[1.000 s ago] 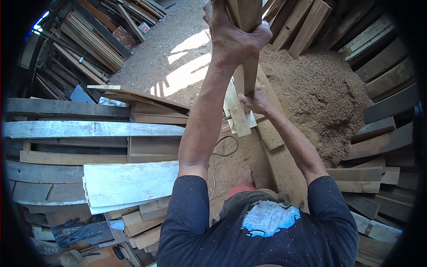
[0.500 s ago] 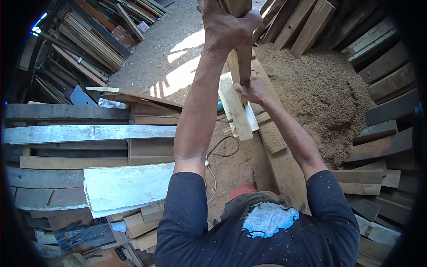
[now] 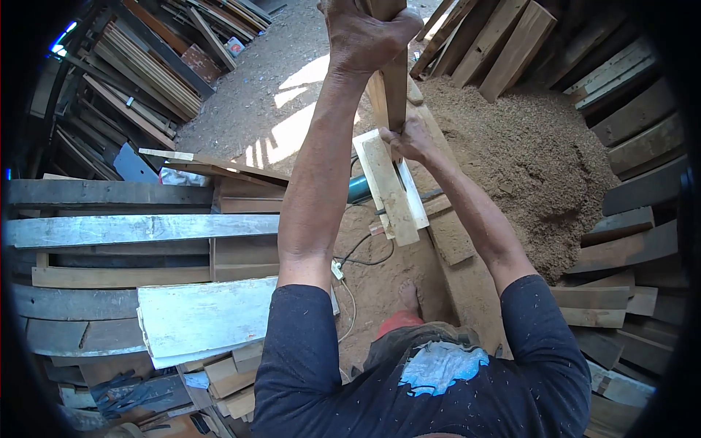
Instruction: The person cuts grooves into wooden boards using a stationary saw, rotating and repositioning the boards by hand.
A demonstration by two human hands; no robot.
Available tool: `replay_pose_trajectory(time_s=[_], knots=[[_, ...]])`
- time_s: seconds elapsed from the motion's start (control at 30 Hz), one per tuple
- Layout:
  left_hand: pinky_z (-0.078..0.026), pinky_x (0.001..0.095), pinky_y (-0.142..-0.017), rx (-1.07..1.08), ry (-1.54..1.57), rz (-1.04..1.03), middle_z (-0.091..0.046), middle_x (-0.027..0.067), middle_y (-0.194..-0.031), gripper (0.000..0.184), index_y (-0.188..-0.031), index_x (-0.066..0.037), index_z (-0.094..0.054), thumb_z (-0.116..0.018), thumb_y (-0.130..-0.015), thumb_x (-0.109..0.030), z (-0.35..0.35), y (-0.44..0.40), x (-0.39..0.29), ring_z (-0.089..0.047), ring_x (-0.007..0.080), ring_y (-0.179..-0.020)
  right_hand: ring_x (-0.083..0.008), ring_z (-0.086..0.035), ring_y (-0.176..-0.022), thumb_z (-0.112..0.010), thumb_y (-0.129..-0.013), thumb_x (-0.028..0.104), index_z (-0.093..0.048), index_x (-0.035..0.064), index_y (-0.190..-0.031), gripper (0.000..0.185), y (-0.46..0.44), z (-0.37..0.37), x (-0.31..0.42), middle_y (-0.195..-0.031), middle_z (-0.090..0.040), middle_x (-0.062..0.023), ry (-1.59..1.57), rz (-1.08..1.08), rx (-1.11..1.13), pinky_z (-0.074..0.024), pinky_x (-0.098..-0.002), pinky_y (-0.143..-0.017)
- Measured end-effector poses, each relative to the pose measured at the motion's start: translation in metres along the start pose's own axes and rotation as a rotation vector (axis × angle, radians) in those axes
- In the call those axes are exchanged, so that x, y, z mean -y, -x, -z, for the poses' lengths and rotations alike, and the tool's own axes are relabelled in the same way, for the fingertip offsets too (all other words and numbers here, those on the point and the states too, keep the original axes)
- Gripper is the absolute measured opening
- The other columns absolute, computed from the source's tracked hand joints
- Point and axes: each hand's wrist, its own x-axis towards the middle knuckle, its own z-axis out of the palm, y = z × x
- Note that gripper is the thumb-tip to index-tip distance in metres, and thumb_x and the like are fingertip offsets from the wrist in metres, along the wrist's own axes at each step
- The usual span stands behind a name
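My left hand [image 3: 369, 38] is wrapped around a long wooden board [image 3: 395, 95] at the top of the view. Lower down, my right hand [image 3: 413, 139] grips the same board near its closer end. That end sits over a low wooden work stand, beside a pale guide board [image 3: 393, 191] and a white strip [image 3: 413, 196]. Left of the guide board, part of a green power tool [image 3: 358, 189] shows, the rest hidden beneath the stand. The board's far end is out of view.
A large sawdust heap [image 3: 533, 157] lies to the right, ringed by leaning planks [image 3: 517, 51]. Stacked boards [image 3: 146, 225] and a white-painted board [image 3: 208, 317] fill the left. A black cord [image 3: 374, 261] and a white plug connector [image 3: 336, 270] lie near my bare foot [image 3: 409, 296].
Both hands and the board have moved slightly forward, away from me, relative to the guide board. More of the green tool shows. The view has shifted a little.
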Motion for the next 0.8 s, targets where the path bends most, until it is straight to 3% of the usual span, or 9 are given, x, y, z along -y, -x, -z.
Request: replay_pose_trajectory(time_s=[0.3,0.4,0.5,0.53,0.6,0.63,0.73,0.8], knots=[[-0.046,0.0402,-0.106,0.008,0.039,-0.093,-0.048,0.0164,-0.147,0.109,-0.163,-0.005,-0.018,-0.064,-0.064,-0.003,0.008,-0.01,0.028,-0.051,0.0298,-0.13,-0.0305,-0.073,-0.089,-0.081,-0.082,0.024,-0.072,0.0014,-0.103,0.032,-0.042,-0.01,-0.003,-0.091,-0.074,-0.017,-0.099,0.005,-0.087,-0.0563,-0.0432,-0.078],[-0.046,0.0422,-0.107,0.022,-0.009,-0.197,-0.049,0.0176,-0.146,0.112,-0.164,-0.006,-0.015,-0.064,-0.063,-0.004,0.011,-0.02,0.018,-0.052,0.0312,-0.13,-0.0311,-0.072,-0.086,-0.081,-0.081,0.022,-0.071,0.0005,-0.103,0.032,-0.056,0.001,0.01,-0.091,-0.074,-0.0178,0.006,0.005,-0.055,-0.0563,-0.0429,-0.078],[-0.047,0.0464,-0.105,-0.01,-0.048,-0.236,-0.051,0.0201,-0.138,0.117,-0.165,-0.008,-0.01,-0.064,-0.062,-0.005,0.013,-0.035,-0.017,-0.052,0.0328,-0.126,-0.0332,-0.073,-0.085,-0.081,-0.084,0.027,-0.069,0.0016,-0.101,0.033,-0.052,0.024,0.042,-0.087,-0.073,-0.0168,-0.106,0.164,-0.168,-0.0568,-0.0454,-0.078],[-0.048,0.048,-0.103,-0.025,0.017,-0.213,-0.051,0.0205,-0.134,0.118,-0.166,-0.01,-0.008,-0.065,-0.062,-0.005,0.006,-0.042,-0.03,-0.052,0.0335,-0.123,-0.0292,-0.072,-0.086,-0.079,-0.086,0.025,-0.068,0.0016,-0.107,0.033,-0.046,0.03,0.061,-0.094,-0.073,-0.0151,-0.3,0.212,-0.307,-0.0571,-0.0439,-0.077],[-0.041,0.0522,-0.107,0.011,-0.046,-0.232,-0.04,0.0256,-0.143,0.119,-0.165,-0.015,-0.012,-0.073,-0.064,-0.021,-0.008,-0.044,-0.061,-0.043,0.0376,-0.131,-0.0199,-0.069,-0.089,-0.075,-0.092,0.02,-0.063,0.0012,-0.123,0.038,-0.012,0.069,0.123,-0.106,-0.072,-0.0102,-0.625,0.32,-0.496,-0.0581,-0.039,-0.075],[-0.038,0.0542,-0.109,0.047,-0.13,-0.253,-0.034,0.0281,-0.147,0.119,-0.165,-0.018,-0.014,-0.078,-0.064,-0.029,-0.02,-0.04,-0.082,-0.038,0.0396,-0.136,-0.0221,-0.066,-0.105,-0.075,-0.093,0.026,-0.061,0.0024,-0.13,0.046,0.004,0.086,0.137,-0.119,-0.068,-0.0122,-0.764,0.286,-0.461,-0.056,-0.0401,-0.089],[-0.027,0.0604,-0.115,0.143,-0.329,-0.288,-0.018,0.0356,-0.16,0.122,-0.164,-0.027,-0.021,-0.091,-0.067,-0.052,-0.05,-0.006,-0.146,-0.023,0.0457,-0.148,-0.0234,-0.061,-0.115,-0.071,-0.094,0.037,-0.055,0.0051,-0.136,0.055,0.063,0.129,0.15,-0.127,-0.062,-0.0125,-1.046,0.29,-0.538,-0.0514,-0.0418,-0.097],[-0.022,0.0585,-0.117,0.092,-0.349,-0.214,-0.01,0.0349,-0.161,0.117,-0.161,-0.041,-0.021,-0.091,-0.068,-0.052,-0.033,0.038,-0.176,-0.017,0.0441,-0.15,-0.0243,-0.057,-0.121,-0.068,-0.094,0.045,-0.051,0.0069,-0.14,0.062,0.099,0.152,0.138,-0.132,-0.059,-0.0126,-1.209,0.294,-0.671,-0.0483,-0.0429,-0.103]])
